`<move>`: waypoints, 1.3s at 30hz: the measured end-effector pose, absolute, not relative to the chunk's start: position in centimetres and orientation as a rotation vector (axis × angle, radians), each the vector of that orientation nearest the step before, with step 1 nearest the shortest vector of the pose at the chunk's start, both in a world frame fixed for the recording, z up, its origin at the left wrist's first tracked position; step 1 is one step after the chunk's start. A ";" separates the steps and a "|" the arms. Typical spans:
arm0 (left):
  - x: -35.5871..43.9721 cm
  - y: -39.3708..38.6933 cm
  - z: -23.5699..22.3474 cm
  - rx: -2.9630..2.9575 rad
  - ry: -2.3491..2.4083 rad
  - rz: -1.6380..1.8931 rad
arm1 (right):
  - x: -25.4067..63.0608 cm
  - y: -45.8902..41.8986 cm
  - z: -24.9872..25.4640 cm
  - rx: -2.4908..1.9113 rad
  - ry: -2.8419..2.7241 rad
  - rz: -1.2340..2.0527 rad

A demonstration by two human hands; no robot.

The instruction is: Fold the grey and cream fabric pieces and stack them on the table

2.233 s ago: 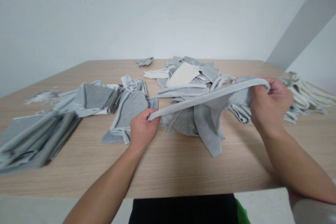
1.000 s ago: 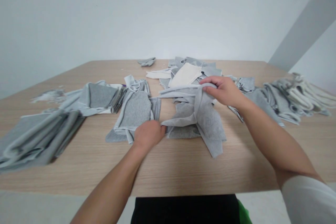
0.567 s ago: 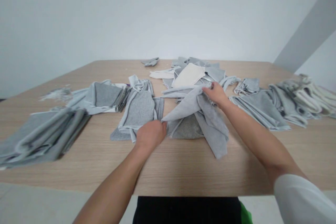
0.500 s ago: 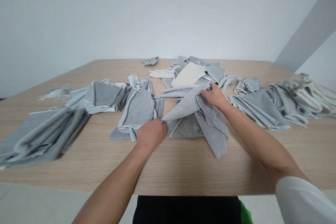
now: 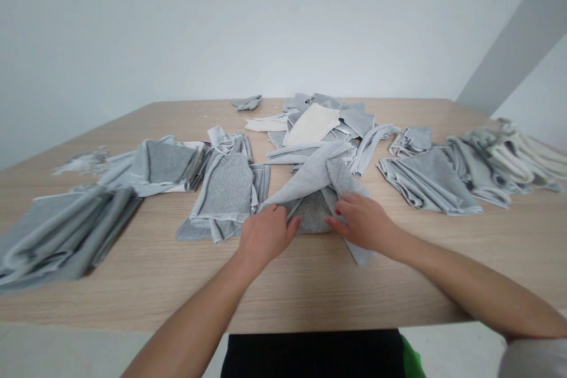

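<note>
A light grey piece of cloth lies crumpled in front of me, with a darker grey piece showing beneath it. My left hand rests at its left end, fingertips on the edge and thumb spread away. On the other side, my right hand touches the cloth's right part, thumb and fingers apart. One light corner hangs out below that hand. The undersides of both hands' fingers are partly hidden.
Left of my hands lie a folded grey stack, another stack and rolled cloths. Behind is a pile of scraps with a cream piece. Folded cloths lie right on the wooden table.
My right hand has let go of the cloth's upper part and come down toward me to its right side. My left thumb has opened away from the fingers. The view has shifted slightly.
</note>
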State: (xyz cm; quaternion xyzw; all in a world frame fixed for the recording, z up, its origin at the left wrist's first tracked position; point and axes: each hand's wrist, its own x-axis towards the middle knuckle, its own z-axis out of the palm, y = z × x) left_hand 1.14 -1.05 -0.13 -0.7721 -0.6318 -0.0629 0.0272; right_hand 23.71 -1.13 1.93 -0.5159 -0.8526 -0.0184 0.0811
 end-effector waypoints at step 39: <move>-2.3 -2.7 4.9 -3.101 -1.207 -2.423 | 25.9 -3.7 2.3 -1.649 -2.355 0.215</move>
